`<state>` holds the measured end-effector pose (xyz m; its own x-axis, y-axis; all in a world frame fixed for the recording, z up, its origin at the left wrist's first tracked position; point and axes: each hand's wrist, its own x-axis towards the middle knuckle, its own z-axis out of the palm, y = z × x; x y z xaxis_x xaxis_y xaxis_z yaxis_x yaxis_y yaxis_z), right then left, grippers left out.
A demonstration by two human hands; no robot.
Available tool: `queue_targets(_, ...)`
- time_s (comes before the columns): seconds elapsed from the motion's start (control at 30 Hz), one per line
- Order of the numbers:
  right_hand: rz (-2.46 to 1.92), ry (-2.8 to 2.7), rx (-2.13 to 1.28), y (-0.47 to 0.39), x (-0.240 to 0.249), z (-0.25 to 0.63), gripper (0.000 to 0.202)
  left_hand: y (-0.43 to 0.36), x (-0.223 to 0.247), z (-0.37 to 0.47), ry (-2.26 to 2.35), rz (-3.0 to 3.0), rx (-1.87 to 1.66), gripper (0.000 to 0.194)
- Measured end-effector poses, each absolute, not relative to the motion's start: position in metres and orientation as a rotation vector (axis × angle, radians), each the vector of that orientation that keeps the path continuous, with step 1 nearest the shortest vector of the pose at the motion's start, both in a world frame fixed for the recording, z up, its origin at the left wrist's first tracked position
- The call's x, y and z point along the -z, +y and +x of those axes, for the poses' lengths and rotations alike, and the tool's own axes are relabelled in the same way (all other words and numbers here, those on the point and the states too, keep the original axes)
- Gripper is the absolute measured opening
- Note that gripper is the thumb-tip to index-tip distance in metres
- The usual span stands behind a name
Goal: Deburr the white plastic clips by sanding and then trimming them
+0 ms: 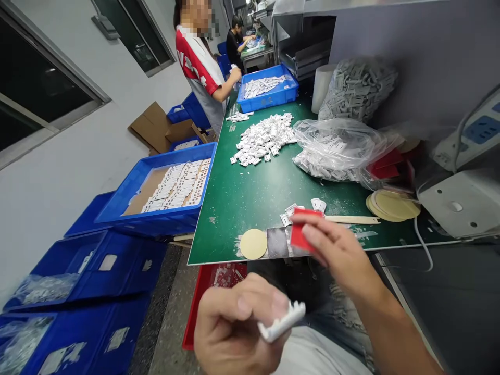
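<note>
Gripping 1 white part (282,324) in the left hand (240,325) before the desk (230,195), pinching a red sheet (300,237) in the right hand (332,247), with a loose heap (265,138) seemingly left and blue tray (156,225) rows (175,185) seemingly finished.

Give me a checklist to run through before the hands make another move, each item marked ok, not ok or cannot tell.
1. White part secure in the left hand: ok, it is pinched there.
2. Red piece held by the right hand: ok, over the table's near edge.
3. Red piece and white part apart: ok, a gap shows between them.
4. Green tabletop free of residue: not ok, white specks and a smudge show.
5. White part's edges smooth: cannot tell, too blurred.
</note>
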<state>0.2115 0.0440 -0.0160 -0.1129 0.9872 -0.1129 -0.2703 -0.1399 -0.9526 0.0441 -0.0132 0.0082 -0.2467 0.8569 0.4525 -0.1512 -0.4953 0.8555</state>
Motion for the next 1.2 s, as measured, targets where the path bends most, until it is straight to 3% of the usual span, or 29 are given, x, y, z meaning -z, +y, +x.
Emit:
queue_targets(0.07, -1.077, -0.936, -1.454, 0.048, 0.012, 0.219, 0.032, -0.01, -0.015, 0.043, 0.739, 0.996, -1.638, 0.022)
queue_targets(0.2, -0.949, -0.893, -1.56, 0.035, -0.005, 0.228, 0.038, -0.004, -0.017, 0.041, 0.567, 0.38, -1.34, 0.015)
queue_targets(0.3, -0.907, -0.841, -1.605, 0.023, -0.014, 0.226, 0.028, -0.001, -0.013, 0.043, 0.547, 0.232, -1.242, 0.022)
queue_targets(0.4, -0.933, -0.716, -1.608, 0.02, -0.02, 0.222, 0.026, 0.0, -0.013, 0.046, 0.558, 0.208, -1.207, 0.031)
queue_targets(1.0, -0.795, -0.766, -1.76, 0.014, -0.03, 0.213, 0.023, -0.006, -0.016, 0.05, 0.626, 0.153, -1.187, 0.029)
queue_targets(1.1, -0.782, -0.852, -1.75, 0.015, -0.024, 0.216, 0.032, -0.005, -0.012, 0.05, 0.666, 0.283, -1.219, 0.036)
queue_targets(1.2, -0.688, -0.969, -1.708, 0.015, -0.016, 0.22, 0.028, 0.0, -0.003, 0.046, 0.823, 0.75, -1.441, 0.022)
